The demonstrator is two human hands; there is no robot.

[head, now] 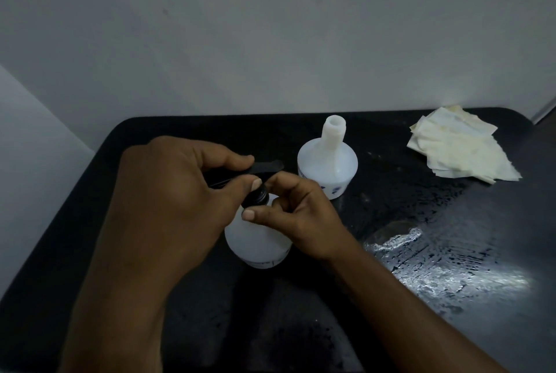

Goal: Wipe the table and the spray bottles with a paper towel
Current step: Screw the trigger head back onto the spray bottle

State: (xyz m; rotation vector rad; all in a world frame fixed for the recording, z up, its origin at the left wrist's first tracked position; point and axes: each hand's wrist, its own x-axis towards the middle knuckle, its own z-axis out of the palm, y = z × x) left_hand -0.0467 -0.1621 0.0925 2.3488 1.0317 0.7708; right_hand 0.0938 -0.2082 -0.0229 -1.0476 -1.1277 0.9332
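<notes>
**A:** Where is the spray bottle being handled?

**B:** The near bottle (255, 240) stands upright about the middle of the black desk (270, 312). It is white and translucent, and its top is largely covered by the two hands.

**A:** How are the hands set?

**B:** The left hand (171, 192) is curled round the black spray head (240, 172) on top of the bottle, with the forefinger lying along the lever. The right hand (301, 216) pinches the black collar (257, 195) at the neck between thumb and fingertips, its other fingers bent in.

**A:** And the other bottle?

**B:** The second bottle (328, 162) stands upright just behind and to the right, apart from the first. Its white neck is open at the top, and there is blue print low on its side.

**A:** The paper towel?

**B:** The paper towel (460, 150) lies crumpled near the far right corner of the desk, well apart from both bottles.

**A:** What about the desk itself?

**B:** A wet patch (436, 264) of droplets and streaks on its right side catches the light. A plain pale wall (270, 26) rises behind.
</notes>
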